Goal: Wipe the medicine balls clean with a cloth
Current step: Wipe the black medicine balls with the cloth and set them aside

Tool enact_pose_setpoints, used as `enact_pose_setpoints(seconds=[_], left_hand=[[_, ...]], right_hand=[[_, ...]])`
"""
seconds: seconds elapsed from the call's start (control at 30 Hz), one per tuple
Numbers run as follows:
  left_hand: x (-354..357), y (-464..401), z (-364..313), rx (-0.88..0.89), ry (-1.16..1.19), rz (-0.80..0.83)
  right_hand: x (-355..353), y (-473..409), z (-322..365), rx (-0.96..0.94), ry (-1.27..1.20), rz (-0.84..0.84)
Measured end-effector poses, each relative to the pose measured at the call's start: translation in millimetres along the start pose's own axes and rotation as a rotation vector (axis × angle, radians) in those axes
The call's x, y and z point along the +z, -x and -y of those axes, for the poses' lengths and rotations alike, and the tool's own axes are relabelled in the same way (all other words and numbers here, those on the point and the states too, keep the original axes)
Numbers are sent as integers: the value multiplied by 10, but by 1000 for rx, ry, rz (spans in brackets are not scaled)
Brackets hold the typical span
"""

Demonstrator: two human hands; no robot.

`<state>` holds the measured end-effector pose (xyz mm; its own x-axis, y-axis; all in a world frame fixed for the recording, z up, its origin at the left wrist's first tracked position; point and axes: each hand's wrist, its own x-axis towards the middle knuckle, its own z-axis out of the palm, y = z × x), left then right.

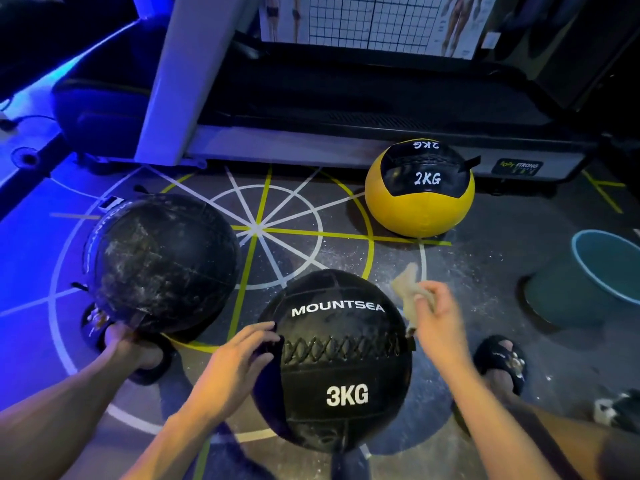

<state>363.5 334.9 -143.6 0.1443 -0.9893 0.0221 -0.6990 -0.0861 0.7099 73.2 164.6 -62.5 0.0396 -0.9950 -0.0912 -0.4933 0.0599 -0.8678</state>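
Observation:
A black medicine ball marked MOUNTSEA and 3KG sits on the floor right in front of me. My left hand rests on its left side, fingers relaxed against the leather beside the lacing. My right hand hovers just off the ball's upper right and pinches a crumpled beige cloth. A second black ball, streaked with white dust, lies to the left. Further back on the right is a yellow and black 2KG ball.
A teal bucket stands at the right edge. A treadmill base runs across the back. My feet in black sandals sit left and right of the 3KG ball. White dust speckles the marked floor mat.

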Motion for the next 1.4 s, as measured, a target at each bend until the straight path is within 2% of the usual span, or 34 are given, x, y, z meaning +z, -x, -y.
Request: enact_pose_setpoints(seconds=[0.1,0.23,0.47,0.5,0.57,0.67,0.7,0.73,0.77,0.8,0.87,0.9,0.93,0.97,1.03,1.07,1.13,1.17,1.23,1.33,1.37,1.4], left_hand=[[185,23,-46,-96,75,-129],[327,65,-97,-145,276,-140],[411,62,-241,-140,351,-106],[433,48,-273,-135,353,-107],[450,23,-309,-133,335,-125],[392,6,-264,-162,315,-149],[371,6,-239,-171,314,-149],[360,4,-220,-184,320,-147],[356,3,-211,-201,338,-146],[355,3,-209,-220,366,-147],[376,3,-229,-248,420,-152],[389,1,-251,-253,437,-148],[400,-4,-275,-251,444,-142],[412,-12,-290,-242,444,-138],[422,-19,-292,-228,449,-146],[418,-18,-281,-226,458,-149],[405,-8,-274,-228,484,-140],[400,2,-275,-231,498,-138],[395,6,-296,-232,542,-133],[431,4,-360,-220,555,-89],[449,1,-390,-208,543,-79],[463,-11,-423,-193,524,-69]], right_hand=[[201,225,-163,-73,239,163],[240,326,-384,-105,357,182],[417,464,-305,112,158,-126],[538,535,-218,52,177,-157],[848,717,-133,-253,264,-115],[1005,865,-217,-731,573,203],[912,797,-219,-829,633,274],[778,690,-225,-820,622,307],[639,571,-240,-721,574,281],[503,420,-299,-553,498,213],[290,197,-398,-98,332,15],[273,178,-422,15,313,-57],[330,221,-389,21,287,-100],[457,324,-317,-56,255,-96],[753,601,-135,-367,272,65],[873,726,-100,-546,373,180],[927,766,-147,-873,618,245],[840,648,-164,-892,636,228],[587,275,-240,-654,598,196],[268,-320,-266,-75,575,169],[271,-400,-229,-6,558,158],[335,-378,-172,-16,523,150]])
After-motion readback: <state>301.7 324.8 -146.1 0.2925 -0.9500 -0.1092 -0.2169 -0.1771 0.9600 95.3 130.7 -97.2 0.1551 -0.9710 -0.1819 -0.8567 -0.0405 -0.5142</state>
